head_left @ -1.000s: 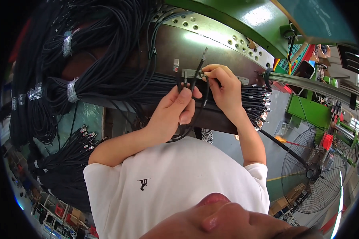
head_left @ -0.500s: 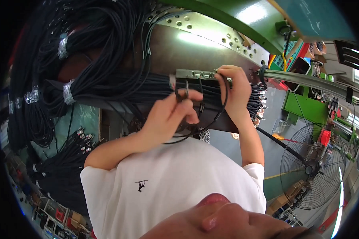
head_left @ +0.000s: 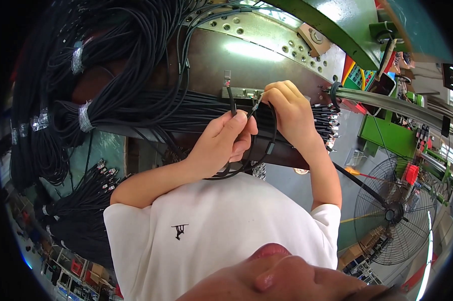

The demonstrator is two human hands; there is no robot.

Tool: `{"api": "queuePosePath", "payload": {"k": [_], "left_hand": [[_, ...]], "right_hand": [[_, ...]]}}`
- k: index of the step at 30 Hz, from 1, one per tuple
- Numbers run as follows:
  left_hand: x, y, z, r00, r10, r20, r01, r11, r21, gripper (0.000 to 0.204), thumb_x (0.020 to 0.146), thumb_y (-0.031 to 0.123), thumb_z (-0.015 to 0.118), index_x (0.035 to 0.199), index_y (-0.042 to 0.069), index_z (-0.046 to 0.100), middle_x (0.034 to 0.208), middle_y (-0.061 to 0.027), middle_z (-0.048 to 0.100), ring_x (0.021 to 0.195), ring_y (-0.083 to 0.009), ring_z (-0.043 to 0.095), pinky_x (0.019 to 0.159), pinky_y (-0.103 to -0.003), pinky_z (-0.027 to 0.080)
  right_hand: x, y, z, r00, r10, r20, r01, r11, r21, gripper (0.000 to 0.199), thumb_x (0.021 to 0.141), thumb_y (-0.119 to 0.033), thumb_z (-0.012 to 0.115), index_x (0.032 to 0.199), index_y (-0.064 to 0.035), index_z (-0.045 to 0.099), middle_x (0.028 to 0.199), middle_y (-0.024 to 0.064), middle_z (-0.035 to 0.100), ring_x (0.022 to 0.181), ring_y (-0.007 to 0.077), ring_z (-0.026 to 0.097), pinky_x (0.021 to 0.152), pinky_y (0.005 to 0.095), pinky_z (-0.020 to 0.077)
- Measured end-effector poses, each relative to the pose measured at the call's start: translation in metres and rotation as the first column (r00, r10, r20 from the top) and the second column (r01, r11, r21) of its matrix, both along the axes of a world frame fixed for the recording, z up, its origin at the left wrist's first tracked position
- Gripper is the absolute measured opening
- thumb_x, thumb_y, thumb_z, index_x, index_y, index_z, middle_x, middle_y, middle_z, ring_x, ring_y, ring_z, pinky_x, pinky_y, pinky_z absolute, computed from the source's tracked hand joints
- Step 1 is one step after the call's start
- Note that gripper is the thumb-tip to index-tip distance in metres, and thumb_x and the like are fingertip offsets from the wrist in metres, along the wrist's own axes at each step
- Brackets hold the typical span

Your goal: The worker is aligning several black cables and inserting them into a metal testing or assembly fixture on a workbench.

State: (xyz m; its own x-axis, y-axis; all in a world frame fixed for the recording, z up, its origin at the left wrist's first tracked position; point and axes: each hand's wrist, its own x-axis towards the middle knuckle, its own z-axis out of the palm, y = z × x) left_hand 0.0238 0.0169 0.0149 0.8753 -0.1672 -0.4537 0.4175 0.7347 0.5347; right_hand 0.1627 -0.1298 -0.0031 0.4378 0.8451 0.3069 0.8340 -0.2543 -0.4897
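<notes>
- I see the left hand [head_left: 220, 143] pinching a black cable [head_left: 232, 101], plug [head_left: 228, 79] towards twelve o'clock.
- At its two o'clock, the right hand [head_left: 289, 109] bunches by the metal bar [head_left: 239, 93]; I can't tell what it pinches.
- I'd steady the cable close behind the plug.

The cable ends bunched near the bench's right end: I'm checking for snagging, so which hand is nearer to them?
Right. The right hand is just left of the cable ends; the left hand is farther left, gripping a black cable.
</notes>
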Motion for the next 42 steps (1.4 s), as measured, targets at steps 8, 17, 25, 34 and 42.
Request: {"api": "queuePosePath", "payload": {"k": [8,17,25,34,42], "left_hand": [[0.004,-0.001,0.007,0.991,-0.112,-0.077,0.1,0.984,-0.149,0.028,0.102,0.028,0.036,0.094,0.005,0.049,0.062,0.0022,0.04,0.05,-0.0052,0.031,0.045,-0.02,0.029],[-0.005,0.008,0.016,0.966,-0.239,0.101,0.171,0.878,0.446,0.041,0.103,0.03,0.035,0.131,0.0,0.043,0.068,0.0015,0.05,0.057,-0.0053,0.043,0.054,-0.019,0.038],[0.01,-0.006,0.013,0.984,-0.149,-0.095,0.142,0.986,-0.085,0.026,0.102,0.031,0.035,0.095,0.008,0.047,0.058,0.0044,0.035,0.047,-0.0036,0.022,0.041,-0.02,0.02],[0.032,-0.007,0.036,0.834,-0.551,0.035,0.551,0.834,-0.02,0.034,0.098,0.025,0.038,0.078,0.003,0.055,0.067,-0.0093,0.061,0.051,-0.0134,0.054,0.046,-0.025,0.043],[0.026,0.031,0.036,0.864,-0.48,0.154,0.209,0.62,0.756,0.026,0.096,0.017,0.05,0.101,-0.004,0.065,0.073,-0.0066,0.065,0.064,-0.0084,0.059,0.059,-0.023,0.048]], "right_hand": [[-0.017,-0.011,0.003,0.94,-0.105,0.324,0.019,0.966,0.258,0.03,0.071,-0.007,0.065,0.1,-0.007,0.059,0.097,0.0065,0.059,0.087,0.0252,0.058,0.078,0.0383,0.0475],[-0.001,-0.034,-0.01,0.976,-0.121,0.179,0.079,0.972,0.223,0.025,0.068,0.011,0.061,0.091,-0.0006,0.058,0.088,0.0117,0.06,0.083,0.0303,0.059,0.073,0.0378,0.0496],[0.008,-0.028,0.005,0.981,0.039,0.191,-0.018,0.994,-0.111,0.028,0.063,0.003,0.059,0.09,-0.0016,0.056,0.092,0.0093,0.059,0.089,0.0272,0.058,0.077,0.0351,0.0494],[0.0,-0.031,0.013,0.973,-0.142,0.184,0.096,0.966,0.24,0.026,0.071,0.006,0.067,0.094,-0.0013,0.058,0.089,0.0113,0.062,0.077,0.0285,0.062,0.067,0.0346,0.0507],[0.005,-0.052,-0.021,0.958,-0.269,-0.099,0.279,0.954,0.106,0.02,0.072,0.009,0.063,0.089,-0.0004,0.057,0.093,0.0125,0.061,0.084,0.0302,0.06,0.073,0.0352,0.0494]]}}
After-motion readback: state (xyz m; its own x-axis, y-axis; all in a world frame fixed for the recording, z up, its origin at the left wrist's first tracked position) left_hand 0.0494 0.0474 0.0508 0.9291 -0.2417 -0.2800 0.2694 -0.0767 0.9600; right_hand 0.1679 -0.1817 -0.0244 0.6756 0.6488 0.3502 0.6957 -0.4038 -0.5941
